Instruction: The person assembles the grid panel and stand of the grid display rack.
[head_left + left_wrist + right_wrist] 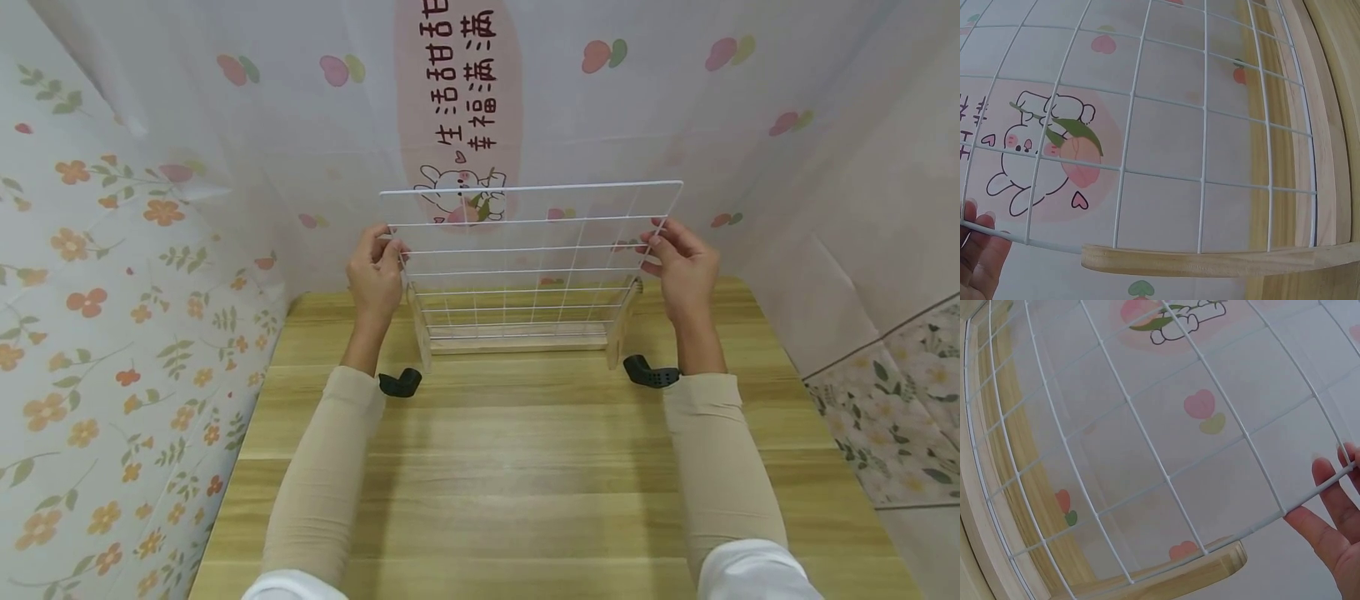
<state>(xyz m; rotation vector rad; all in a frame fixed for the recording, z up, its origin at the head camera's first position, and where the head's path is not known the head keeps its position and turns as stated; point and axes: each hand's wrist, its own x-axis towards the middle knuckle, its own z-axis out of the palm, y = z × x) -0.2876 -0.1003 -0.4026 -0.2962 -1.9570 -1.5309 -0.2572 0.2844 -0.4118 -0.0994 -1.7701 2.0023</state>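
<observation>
A white wire grid panel [525, 249] stands upright, leaning back slightly, in a light wooden stand [517, 342]. My left hand [377, 275] pinches the panel's left side wire above the left wooden upright [420, 329]. On the opposite side my right hand [686, 267] pinches the right side wire, above the right upright [621, 325]. In the left wrist view, the fingertips [985, 219] show at the edge wire, beyond the upright's rounded end [1147, 261]. The right wrist view shows thumb and fingers [1329, 537] at the edge wire, past the other upright [1222, 562].
Black angular devices [401, 383] [651, 372] sit by both wrists. The stand is at the back of a wood-grain table [510, 475]. Behind it hangs a white printed cloth [300, 150], and a floral cloth [135, 333] borders the left side.
</observation>
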